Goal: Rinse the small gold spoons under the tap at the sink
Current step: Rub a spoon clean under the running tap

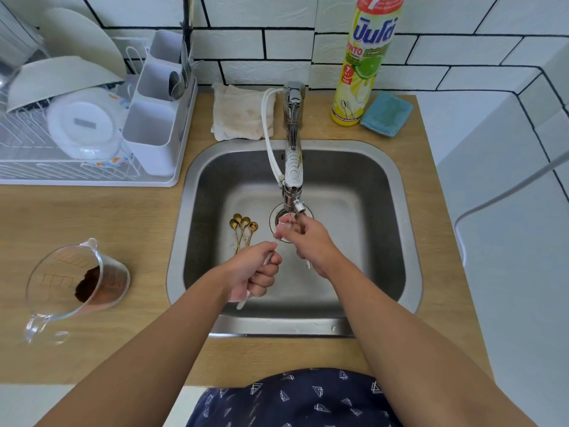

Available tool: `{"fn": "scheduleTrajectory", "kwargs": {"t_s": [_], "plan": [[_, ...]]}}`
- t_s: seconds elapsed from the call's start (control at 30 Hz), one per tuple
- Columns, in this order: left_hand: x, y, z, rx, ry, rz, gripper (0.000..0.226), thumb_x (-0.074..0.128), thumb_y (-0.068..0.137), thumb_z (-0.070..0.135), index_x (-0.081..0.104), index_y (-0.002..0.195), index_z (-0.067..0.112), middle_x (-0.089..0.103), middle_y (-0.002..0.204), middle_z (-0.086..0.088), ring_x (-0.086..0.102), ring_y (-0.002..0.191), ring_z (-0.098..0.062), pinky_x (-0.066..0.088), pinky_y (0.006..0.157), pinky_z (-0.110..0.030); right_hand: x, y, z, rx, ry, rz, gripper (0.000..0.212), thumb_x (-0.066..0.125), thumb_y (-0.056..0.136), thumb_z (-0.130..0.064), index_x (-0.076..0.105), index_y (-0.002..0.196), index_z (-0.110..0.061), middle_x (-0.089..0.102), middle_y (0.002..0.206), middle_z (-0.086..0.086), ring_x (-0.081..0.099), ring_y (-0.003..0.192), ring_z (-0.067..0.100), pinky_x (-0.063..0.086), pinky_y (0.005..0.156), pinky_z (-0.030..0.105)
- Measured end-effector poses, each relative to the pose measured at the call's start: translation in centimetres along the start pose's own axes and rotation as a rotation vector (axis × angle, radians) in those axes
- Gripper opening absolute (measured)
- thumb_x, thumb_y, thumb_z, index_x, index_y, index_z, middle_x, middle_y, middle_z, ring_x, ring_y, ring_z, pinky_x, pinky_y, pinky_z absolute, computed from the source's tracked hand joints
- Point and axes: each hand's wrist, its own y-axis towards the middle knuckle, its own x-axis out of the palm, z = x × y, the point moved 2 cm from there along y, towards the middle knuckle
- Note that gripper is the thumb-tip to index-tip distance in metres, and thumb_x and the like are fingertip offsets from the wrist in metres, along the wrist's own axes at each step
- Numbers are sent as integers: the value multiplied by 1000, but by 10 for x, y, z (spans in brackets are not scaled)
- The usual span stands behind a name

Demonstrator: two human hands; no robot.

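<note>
hands (pixel 278 254) work under the tap, gold spoons (pixel 242 231) lying just left.

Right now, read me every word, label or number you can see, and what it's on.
"PINTO": dish soap bottle, under large Thai brand lettering.
"7" and "NEW": red badge on that bottle.
Smaller bottle print: too blurred to read.
Raised markings on measuring jug: unreadable.

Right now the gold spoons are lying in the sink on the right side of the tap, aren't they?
Not quite. The head view shows the gold spoons lying in the sink, but on the left side of the tap, not the right.
</note>
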Motion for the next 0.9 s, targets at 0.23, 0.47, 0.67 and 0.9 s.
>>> {"fn": "scheduleTrajectory", "kwargs": {"t_s": [0.23,0.47,0.67,0.9], "plan": [[-2,0,-2,144,154,64,27,49,103,38,54,93,14,44,70,-1,22,48,-10,19,41,-22,2,0,0,121,115,95,19,62,101,-33,69,92,-18,82,94,2,24,40,9,26,38,22],[-14,-1,-4,221,183,41,34,45,105,43,59,96,14,39,62,4,33,50,-9,25,44,-23,1,-3,-3,7,160,42,30,82,87,-23,71,62,-35,77,76,3,50,48,-1,33,40,15],[-13,0,-5,241,370,172,38,37,107,40,60,98,11,41,58,6,26,46,-8,21,40,-22,5,-2,-1,14,-35,93,20,67,99,-35,67,97,-15,76,72,-16,48,41,-4,37,42,11],[-12,-4,-5,212,322,105,34,37,108,37,56,94,12,39,58,5,25,46,-9,21,39,-22,6,1,-1,18,-40,186,20,57,104,-36,69,95,-23,79,73,-11,63,57,-10,40,56,15]]}}
